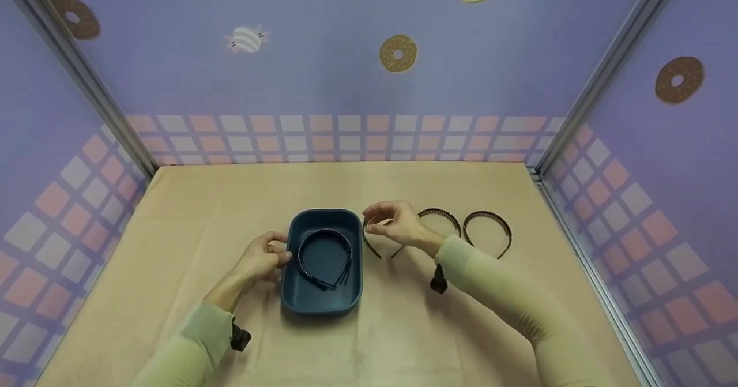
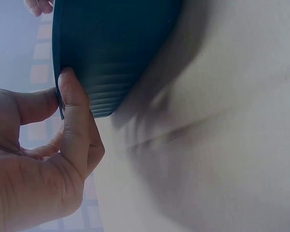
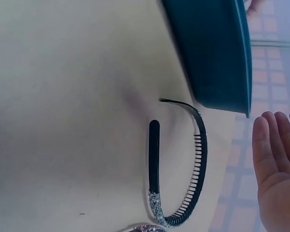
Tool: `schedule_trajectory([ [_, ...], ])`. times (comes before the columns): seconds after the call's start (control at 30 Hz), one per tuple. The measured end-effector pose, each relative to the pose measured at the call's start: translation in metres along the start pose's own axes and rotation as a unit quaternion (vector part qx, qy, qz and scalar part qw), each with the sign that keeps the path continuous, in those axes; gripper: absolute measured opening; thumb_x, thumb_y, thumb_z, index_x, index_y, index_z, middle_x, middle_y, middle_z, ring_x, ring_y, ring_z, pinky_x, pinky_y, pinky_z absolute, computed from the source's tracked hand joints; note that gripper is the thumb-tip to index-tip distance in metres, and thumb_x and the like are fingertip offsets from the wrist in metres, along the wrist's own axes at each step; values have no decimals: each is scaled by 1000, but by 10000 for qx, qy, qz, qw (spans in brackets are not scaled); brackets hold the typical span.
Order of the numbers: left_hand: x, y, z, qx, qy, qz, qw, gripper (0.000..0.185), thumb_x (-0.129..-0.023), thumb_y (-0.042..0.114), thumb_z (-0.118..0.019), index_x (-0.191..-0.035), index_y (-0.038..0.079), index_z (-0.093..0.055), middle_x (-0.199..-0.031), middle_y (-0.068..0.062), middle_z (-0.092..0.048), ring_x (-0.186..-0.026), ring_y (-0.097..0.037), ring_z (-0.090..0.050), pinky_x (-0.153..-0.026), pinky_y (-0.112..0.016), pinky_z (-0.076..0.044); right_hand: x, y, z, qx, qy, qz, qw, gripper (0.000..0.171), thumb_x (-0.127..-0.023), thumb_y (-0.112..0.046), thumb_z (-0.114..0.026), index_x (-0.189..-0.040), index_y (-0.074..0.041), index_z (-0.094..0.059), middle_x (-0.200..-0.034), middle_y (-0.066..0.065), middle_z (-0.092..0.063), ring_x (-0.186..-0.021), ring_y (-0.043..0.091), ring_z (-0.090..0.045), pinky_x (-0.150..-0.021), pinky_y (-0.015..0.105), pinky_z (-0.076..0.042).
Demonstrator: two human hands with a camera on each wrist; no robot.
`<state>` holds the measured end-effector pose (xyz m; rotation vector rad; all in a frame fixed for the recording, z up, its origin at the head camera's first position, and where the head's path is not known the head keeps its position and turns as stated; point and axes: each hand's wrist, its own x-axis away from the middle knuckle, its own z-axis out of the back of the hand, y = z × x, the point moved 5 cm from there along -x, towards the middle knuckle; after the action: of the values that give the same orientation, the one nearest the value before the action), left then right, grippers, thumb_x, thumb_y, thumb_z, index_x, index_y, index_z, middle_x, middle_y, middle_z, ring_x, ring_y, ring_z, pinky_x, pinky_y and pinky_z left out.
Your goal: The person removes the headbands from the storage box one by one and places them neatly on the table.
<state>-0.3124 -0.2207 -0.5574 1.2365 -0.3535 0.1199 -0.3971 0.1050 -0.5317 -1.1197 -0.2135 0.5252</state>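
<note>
Blue tray (image 1: 295,303), rounded rectangle, low centre of the head view on the beige table (image 1: 173,214); contains dark headbands (image 1: 324,257) stacked together. Left hand (image 1: 262,258) at the tray's left rim, thumb (image 2: 75,111) pressed against the outer wall, fingers curled over the edge, grasping it. Right hand (image 1: 392,224) just right of the tray, above a toothed black headband (image 3: 195,159) lying on the table just beside the tray's right wall; the right wrist view shows the fingers (image 3: 273,145) straight and released, holding nothing. Two further toothed headbands (image 1: 441,214) (image 1: 489,222) lie side by side right of centre. Both arms in pale green sleeves (image 1: 496,283).
</note>
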Motion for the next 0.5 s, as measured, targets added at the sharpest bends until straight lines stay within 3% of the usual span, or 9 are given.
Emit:
schedule_trajectory([
  [0.1, 0, -1, 1, 31, -21, 3, 10000, 47, -109, 5, -68, -153, 0, -52, -113, -13, -72, -95, -21, -73, -64, -33, -64, -5, -1, -9, 110, -137, -26, 9998, 36, -100, -11, -85, -134, 1, -78, -129, 22, -81, -117, 31, -80, -100, 41, -68],
  [0.23, 0, -1, 0, 75, -66, -34, 9999, 48, -109, 4, -68, -153, -1, -51, -111, -12, -71, -90, -19, -71, -62, -32, -63, -12, -4, -20, 147, -304, -79, 9994, 40, -102, -14, -84, -139, 1, -76, -136, 22, -79, -122, 34, -78, -105, 43, -67],
  [0.5, 1, -1, 0, 24, -20, 13, 10000, 48, -108, 5, -68, -154, 0, -53, -111, -11, -71, -93, -20, -72, -64, -32, -64, -29, -15, -36, 291, -202, 119, 9993, 39, -101, -12, -84, -137, 2, -76, -134, 24, -79, -120, 36, -78, -99, 39, -67],
])
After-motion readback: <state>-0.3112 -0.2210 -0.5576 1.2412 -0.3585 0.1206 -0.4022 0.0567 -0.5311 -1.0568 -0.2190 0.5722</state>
